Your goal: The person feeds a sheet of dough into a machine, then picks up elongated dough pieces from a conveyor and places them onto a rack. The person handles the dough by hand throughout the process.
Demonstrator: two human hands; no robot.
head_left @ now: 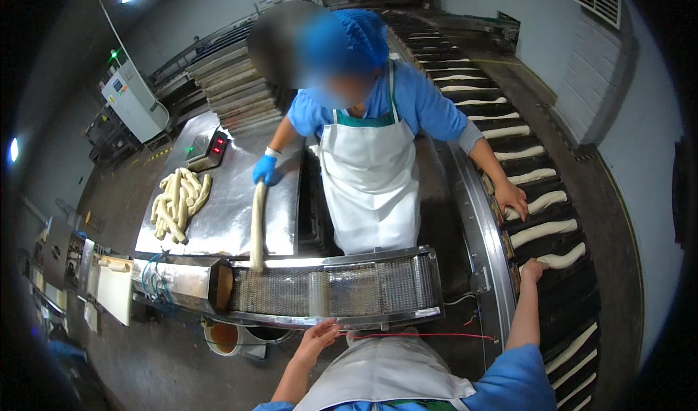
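My right hand (pixel 531 271) has its fingers on the near end of a pale dough strip (pixel 565 258), which lies across the dark slatted conveyor (pixel 567 302) at my right. The strip bends in a slight S. Close to the front rim of a short mesh conveyor (pixel 349 296) is my left hand (pixel 318 339), fingers loosely bent and no object visible in it. A thin red cord (pixel 414 334) runs rightward from beside its fingertips; whether they touch is unclear. Another dough strip (pixel 542 232) lies just beyond the one under my right hand.
Opposite me, a co-worker's bare hand (pixel 511 198) touches a dough strip; their blue-gloved hand (pixel 264 169) holds a long dough piece (pixel 257 225) over the mesh conveyor. A steel table (pixel 229 203) bears a dough pile (pixel 179 203) and a scale (pixel 207 149). Buckets (pixel 223 339) stand below.
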